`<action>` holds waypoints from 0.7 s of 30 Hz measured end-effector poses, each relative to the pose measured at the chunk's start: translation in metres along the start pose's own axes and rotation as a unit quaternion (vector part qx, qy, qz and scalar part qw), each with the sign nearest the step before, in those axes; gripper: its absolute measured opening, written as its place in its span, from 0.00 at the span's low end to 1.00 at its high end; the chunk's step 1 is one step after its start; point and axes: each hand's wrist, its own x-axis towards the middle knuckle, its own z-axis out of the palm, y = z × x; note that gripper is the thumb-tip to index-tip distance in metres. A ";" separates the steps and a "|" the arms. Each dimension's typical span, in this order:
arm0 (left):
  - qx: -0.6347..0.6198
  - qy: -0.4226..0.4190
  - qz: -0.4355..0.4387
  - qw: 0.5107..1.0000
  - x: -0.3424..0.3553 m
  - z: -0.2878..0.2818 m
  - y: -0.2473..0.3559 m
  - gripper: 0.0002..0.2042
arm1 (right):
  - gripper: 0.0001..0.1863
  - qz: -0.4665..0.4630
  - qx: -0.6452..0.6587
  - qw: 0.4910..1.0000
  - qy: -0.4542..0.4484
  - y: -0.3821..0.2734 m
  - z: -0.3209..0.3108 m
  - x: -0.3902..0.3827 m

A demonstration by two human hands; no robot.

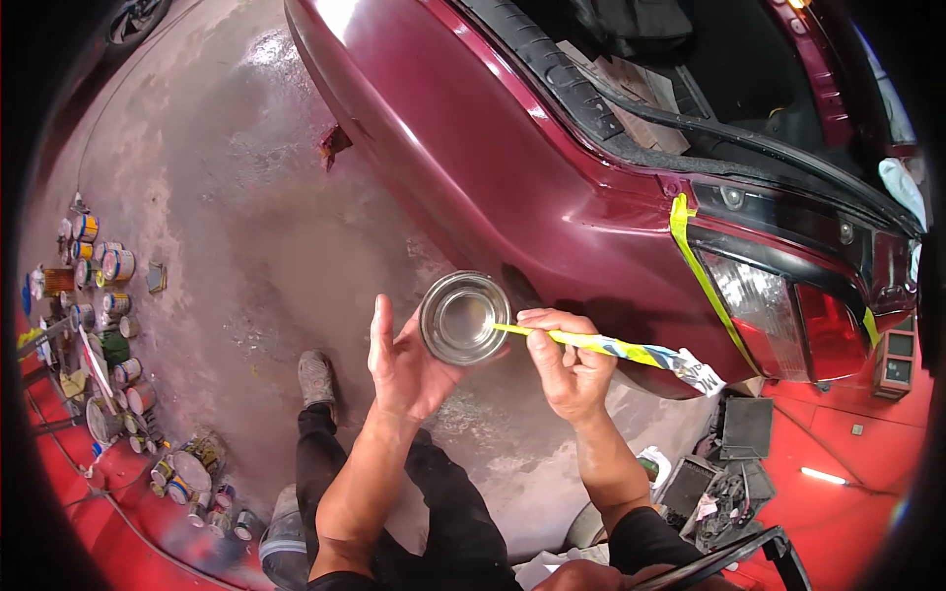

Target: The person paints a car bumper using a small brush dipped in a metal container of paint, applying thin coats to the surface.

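Observation:
My left hand [402,372] cradles a round clear glass jar [434,333] against its palm, thumb side raised. Seen from above, the jar's mouth is open, with what looks like a little clear liquid at the bottom. Between the fingers and thumb of my right hand [574,374] is a slim stick wrapped in yellow tape [631,350], its thin end reaching over the jar's mouth. A crumpled white piece is at its other end. Just beyond both hands curves the dark red rear bumper [473,187] of a car.
Yellow masking tape [705,271] borders the tail light [759,305] at the right. The trunk [729,79] stands open. Several paint cans [118,264] crowd the floor at the left. Dark boxes and scraps [729,483] lie at the lower right, near a lit tube [823,476].

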 end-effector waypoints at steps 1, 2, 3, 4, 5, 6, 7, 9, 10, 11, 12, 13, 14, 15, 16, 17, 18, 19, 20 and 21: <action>-0.003 -0.003 0.000 1.000 0.001 -0.002 0.000 0.46 | 0.08 0.016 0.047 0.998 0.039 -0.001 0.000 0.001; -0.001 0.000 0.001 1.000 0.000 -0.003 -0.001 0.46 | 0.08 -0.014 0.053 0.997 0.049 0.002 -0.004 0.003; 0.003 0.004 0.003 1.000 0.000 -0.004 -0.001 0.46 | 0.08 -0.035 0.030 0.996 0.071 0.002 -0.007 0.007; 0.002 0.001 0.000 1.000 -0.001 -0.004 -0.002 0.46 | 0.08 -0.056 0.006 0.994 0.095 0.002 -0.011 0.013; 0.002 0.005 0.001 1.000 -0.002 -0.004 -0.003 0.46 | 0.09 -0.077 -0.044 0.990 0.106 0.004 -0.016 0.021; 0.002 0.010 0.002 1.000 -0.004 -0.005 -0.003 0.47 | 0.09 -0.070 -0.050 0.989 0.123 0.005 -0.019 0.027; 0.008 0.007 0.001 1.000 -0.005 -0.007 -0.003 0.47 | 0.09 -0.074 -0.069 0.987 0.127 0.009 -0.020 0.033; 0.006 0.004 -0.004 1.000 -0.010 -0.011 -0.002 0.47 | 0.09 -0.096 -0.101 0.980 0.141 0.015 -0.019 0.046; 0.000 0.005 -0.008 1.000 -0.013 -0.013 -0.002 0.47 | 0.09 -0.096 -0.102 0.980 0.144 0.014 -0.018 0.050; -0.003 0.010 -0.006 1.000 -0.015 -0.014 -0.002 0.47 | 0.08 -0.109 -0.130 0.977 0.125 0.012 -0.017 0.054; -0.002 0.008 -0.009 1.000 -0.016 -0.014 -0.002 0.47 | 0.08 -0.123 -0.159 0.974 0.106 0.011 -0.016 0.058; 0.002 0.009 -0.012 1.000 -0.018 -0.015 -0.002 0.47 | 0.08 -0.132 -0.185 0.969 0.101 0.013 -0.015 0.060; 0.005 0.010 -0.016 1.000 -0.019 -0.016 -0.002 0.47 | 0.08 -0.132 -0.185 0.969 0.101 0.013 -0.014 0.062; 0.004 0.010 -0.016 1.000 -0.020 -0.016 -0.002 0.47 | 0.08 -0.126 -0.193 0.969 0.091 0.013 -0.014 0.063; 0.003 0.011 -0.015 1.000 -0.022 -0.017 -0.001 0.47 | 0.08 -0.121 -0.200 0.969 0.080 0.013 -0.014 0.064; 0.001 0.012 -0.015 1.000 -0.023 -0.017 -0.001 0.47 | 0.07 -0.097 -0.202 0.971 0.082 0.013 -0.013 0.062; 0.000 0.013 -0.013 1.000 -0.023 -0.018 0.000 0.47 | 0.07 -0.097 -0.202 0.971 0.080 0.012 -0.013 0.063; -0.005 0.011 -0.012 1.000 -0.023 -0.019 0.000 0.48 | 0.07 -0.093 -0.214 0.969 0.083 0.011 -0.012 0.063; -0.009 0.008 -0.011 1.000 -0.024 -0.020 0.001 0.48 | 0.07 -0.088 -0.226 0.966 0.085 0.011 -0.011 0.063; -0.011 0.009 -0.010 1.000 -0.024 -0.021 0.002 0.48 | 0.07 -0.088 -0.226 0.966 0.083 0.011 -0.012 0.063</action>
